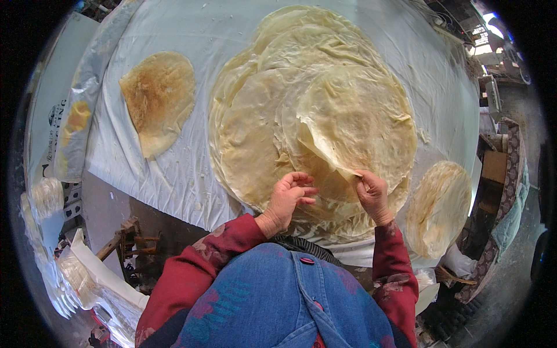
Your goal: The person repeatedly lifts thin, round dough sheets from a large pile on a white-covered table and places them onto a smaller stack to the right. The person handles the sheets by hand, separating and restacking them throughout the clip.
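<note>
A broad heap of thin, round, pale-yellow sheets [252, 126] lies before me on a white cloth-like cover. My right hand [372, 191] pinches the near edge of the top sheet [357, 108], whose left side curls up off the layers below. Over the heap's near part, my left hand [292, 198] hovers with its fingers apart and nothing in them. What the sheets are made of cannot be told for sure.
One browned round sheet [161, 100] lies apart on the left of the white cover [196, 182]. A thick stack of round sheets [439, 209] sits at the right edge. Along the left runs a plastic-wrapped roll [82, 108]. A wooden stool [135, 243] stands below.
</note>
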Available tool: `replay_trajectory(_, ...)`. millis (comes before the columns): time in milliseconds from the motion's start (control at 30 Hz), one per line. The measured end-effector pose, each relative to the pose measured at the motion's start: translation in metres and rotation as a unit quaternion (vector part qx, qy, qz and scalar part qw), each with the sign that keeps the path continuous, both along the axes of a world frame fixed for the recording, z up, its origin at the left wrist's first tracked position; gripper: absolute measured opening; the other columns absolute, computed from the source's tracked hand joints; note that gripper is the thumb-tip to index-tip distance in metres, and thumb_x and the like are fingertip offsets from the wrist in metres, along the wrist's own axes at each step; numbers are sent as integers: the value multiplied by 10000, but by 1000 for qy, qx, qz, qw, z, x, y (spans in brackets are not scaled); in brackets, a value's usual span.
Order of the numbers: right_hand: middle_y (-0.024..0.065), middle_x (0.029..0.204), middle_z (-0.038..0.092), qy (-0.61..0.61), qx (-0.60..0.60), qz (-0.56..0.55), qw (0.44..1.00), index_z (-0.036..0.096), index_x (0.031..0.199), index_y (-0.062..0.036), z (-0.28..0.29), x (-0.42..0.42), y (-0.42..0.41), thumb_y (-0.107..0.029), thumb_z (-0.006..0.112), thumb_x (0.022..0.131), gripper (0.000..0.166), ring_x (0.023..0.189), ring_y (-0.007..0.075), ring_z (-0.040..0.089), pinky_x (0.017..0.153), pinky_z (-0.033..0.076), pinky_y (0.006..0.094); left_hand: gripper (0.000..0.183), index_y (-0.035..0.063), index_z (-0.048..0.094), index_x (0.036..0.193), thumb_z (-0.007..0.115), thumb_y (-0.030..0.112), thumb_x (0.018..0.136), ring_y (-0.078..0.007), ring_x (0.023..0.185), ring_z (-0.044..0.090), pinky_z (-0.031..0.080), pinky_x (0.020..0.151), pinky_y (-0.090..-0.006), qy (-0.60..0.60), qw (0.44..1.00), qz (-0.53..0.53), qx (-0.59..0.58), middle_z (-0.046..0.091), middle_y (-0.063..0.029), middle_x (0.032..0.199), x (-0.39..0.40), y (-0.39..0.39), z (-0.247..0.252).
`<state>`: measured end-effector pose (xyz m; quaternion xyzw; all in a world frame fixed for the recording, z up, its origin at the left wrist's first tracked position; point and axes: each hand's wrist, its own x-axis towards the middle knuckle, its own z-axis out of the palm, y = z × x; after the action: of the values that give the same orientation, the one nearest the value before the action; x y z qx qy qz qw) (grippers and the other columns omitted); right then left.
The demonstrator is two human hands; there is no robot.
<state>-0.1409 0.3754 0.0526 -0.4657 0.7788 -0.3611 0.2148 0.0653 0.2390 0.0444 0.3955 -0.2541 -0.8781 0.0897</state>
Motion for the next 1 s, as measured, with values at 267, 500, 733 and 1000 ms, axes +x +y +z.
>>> replay_trajectory(267,133,819,655,48,-26,33,998,660,908,-40,11,0,-2,26,597,700,227,701,283,648,640,508,311,318,-6,461,1202,503,108,909,-241,1020,612,527,858,-374,72,985,117,101,597,-126,1132,-34,-35,-14)
replay_trajectory(500,110,845,650,83,32,200,976,667,884,-70,29,6,-19,-108,618,729,167,764,300,638,667,508,355,161,41,569,1037,555,155,924,-129,714,624,525,594,-276,-10,996,85,26,642,-33,871,-51,-42,-22)
replay_trajectory(733,160,836,630,12,117,102,988,594,1058,-14,47,13,-78,-274,621,857,330,724,316,634,636,501,372,125,26,616,980,571,124,916,-103,681,616,498,543,-239,-31,994,108,-7,656,-23,835,-55,-38,-22)
replay_trajectory(1000,261,771,624,145,256,124,948,490,984,31,39,24,-167,-497,610,818,566,763,458,616,668,484,497,88,25,630,886,552,55,915,-43,672,488,427,608,-227,13,983,92,-158,581,59,762,-56,-27,-29)
